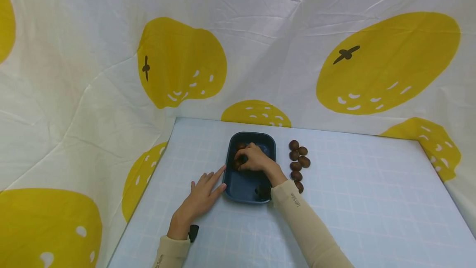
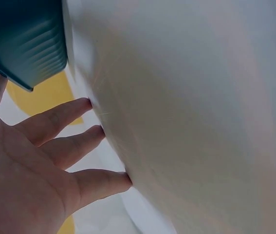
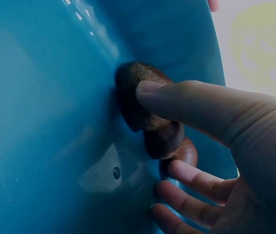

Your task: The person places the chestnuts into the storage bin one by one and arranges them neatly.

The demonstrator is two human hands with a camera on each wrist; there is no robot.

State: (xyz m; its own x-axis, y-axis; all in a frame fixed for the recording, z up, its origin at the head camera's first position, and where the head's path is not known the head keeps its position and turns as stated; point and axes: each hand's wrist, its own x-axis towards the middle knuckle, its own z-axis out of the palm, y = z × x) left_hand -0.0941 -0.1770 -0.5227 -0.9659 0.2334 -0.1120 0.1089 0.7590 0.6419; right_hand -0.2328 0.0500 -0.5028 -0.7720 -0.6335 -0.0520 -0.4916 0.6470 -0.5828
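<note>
A dark blue plastic tray (image 1: 241, 187) lies on the table, with several brown chestnuts along its left inner wall. My right hand (image 1: 254, 158) reaches inside and pinches a chestnut (image 3: 129, 100) there; the thumb presses its rough pale end, while the index finger is hidden behind. Two more chestnuts (image 3: 163, 140) line up beyond it against the wall. Outside, at the left, my left hand (image 1: 201, 197) is spread, with one fingertip at the rim of the tray (image 2: 35, 48) and others resting on the tabletop.
Right of the tray, several chestnuts (image 1: 296, 166) form a rough column on the pale checked tablecloth (image 1: 372, 193). A white curtain with yellow fruit prints (image 1: 260, 61) hangs behind the table and along its left side. Black wrist cameras (image 1: 193, 233) sit under both wrists.
</note>
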